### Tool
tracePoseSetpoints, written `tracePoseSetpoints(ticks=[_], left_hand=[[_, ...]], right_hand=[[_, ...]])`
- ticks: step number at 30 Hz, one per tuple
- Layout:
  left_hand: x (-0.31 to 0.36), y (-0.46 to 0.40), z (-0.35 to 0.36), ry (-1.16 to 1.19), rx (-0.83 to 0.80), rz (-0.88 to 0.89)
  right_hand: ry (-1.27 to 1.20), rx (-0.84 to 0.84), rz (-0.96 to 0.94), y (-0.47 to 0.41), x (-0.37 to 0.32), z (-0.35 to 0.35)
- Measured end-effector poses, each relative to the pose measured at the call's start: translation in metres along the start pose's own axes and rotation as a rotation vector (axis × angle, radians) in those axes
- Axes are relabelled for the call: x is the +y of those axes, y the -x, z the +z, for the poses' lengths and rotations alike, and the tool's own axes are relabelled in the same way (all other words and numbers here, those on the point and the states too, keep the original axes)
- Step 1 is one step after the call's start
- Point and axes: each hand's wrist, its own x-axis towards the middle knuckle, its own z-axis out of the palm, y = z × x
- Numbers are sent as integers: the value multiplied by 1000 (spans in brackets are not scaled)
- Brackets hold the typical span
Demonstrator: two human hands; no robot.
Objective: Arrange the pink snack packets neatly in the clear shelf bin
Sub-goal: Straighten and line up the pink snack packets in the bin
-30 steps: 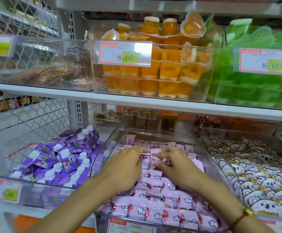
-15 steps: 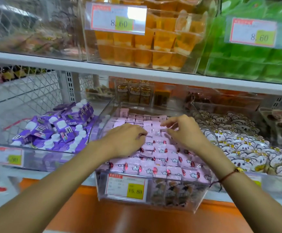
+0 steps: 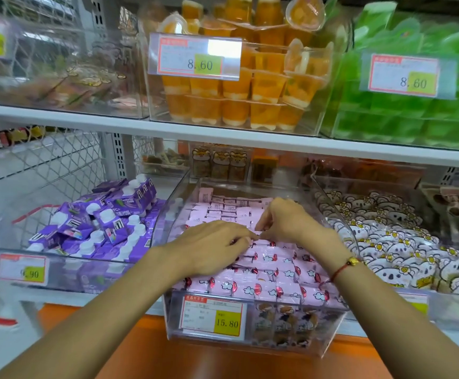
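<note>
Pink snack packets (image 3: 266,258) in clear bin (image 3: 299,329)

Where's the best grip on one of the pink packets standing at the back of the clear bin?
Probably its top edge, from above. The back-row pink packets stand tightly packed on edge, so only the tops are exposed; the clear bin walls block the sides. Pinch thumb and forefinger across the thin dimension, then lift straight up.

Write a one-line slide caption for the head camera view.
Both hands, left and right, work on pink snack packets in the clear shelf bin.
</note>
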Motion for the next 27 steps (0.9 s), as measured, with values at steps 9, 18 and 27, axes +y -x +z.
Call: tracePoseSetpoints(ticks=[9,18,27], left_hand=[[-6,-4,6,-106,-70,-32],[5,-3,-3,493,530,-138],[8,3,-9,577,628,60]], right_hand=[[-147,301,-108,10,8,14],[-1087,707,232,31,0,-13],[-1503,300,295,40,-10,-17]])
